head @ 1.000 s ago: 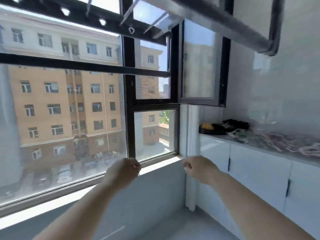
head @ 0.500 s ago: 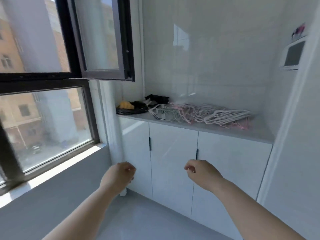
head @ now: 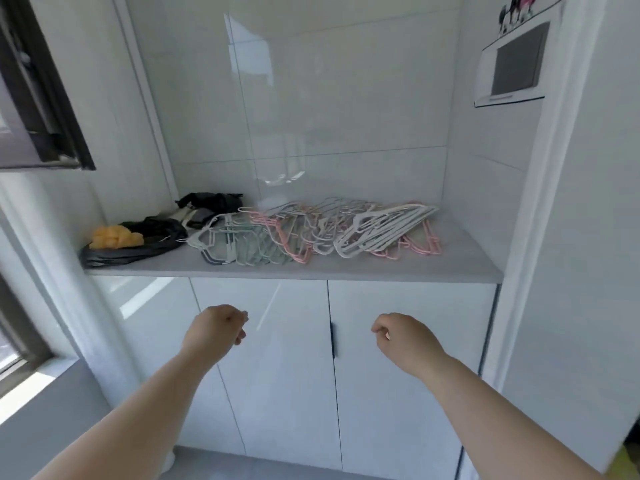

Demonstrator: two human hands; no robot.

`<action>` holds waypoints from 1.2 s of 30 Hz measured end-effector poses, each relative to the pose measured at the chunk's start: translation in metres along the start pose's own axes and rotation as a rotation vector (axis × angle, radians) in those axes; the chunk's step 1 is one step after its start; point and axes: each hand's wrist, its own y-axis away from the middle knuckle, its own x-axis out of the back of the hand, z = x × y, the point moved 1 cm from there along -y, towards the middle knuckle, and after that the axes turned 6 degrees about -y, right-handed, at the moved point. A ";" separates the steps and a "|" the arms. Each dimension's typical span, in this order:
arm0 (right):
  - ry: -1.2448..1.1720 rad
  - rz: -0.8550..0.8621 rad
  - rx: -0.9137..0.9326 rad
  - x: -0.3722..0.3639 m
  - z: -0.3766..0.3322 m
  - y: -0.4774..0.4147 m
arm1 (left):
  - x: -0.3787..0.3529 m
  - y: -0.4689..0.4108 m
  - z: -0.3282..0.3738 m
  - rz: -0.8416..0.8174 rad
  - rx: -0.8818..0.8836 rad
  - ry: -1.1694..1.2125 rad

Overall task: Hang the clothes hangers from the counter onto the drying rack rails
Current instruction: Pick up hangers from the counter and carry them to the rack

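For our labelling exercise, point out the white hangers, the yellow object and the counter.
white hangers (head: pixel 388 225): head view, bundle's middle.
yellow object (head: pixel 116 237): head view, its top.
counter (head: pixel 346 270): head view, bare front edge.

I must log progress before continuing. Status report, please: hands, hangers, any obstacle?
Both curled, empty: left hand, right hand. Pile of hangers on counter, untouched. Beside pile, black bag, not blocking.
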 end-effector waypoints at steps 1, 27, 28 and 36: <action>0.006 0.019 -0.007 0.000 0.007 -0.014 | -0.008 -0.013 0.005 -0.007 -0.003 -0.003; 0.245 0.157 0.217 -0.021 0.082 -0.336 | -0.157 -0.326 0.145 0.045 0.172 -0.535; 0.242 0.161 0.221 -0.023 0.082 -0.338 | -0.159 -0.332 0.145 0.030 0.201 -0.582; 0.194 0.173 0.214 -0.024 0.084 -0.339 | -0.149 -0.350 0.133 0.059 0.287 -0.518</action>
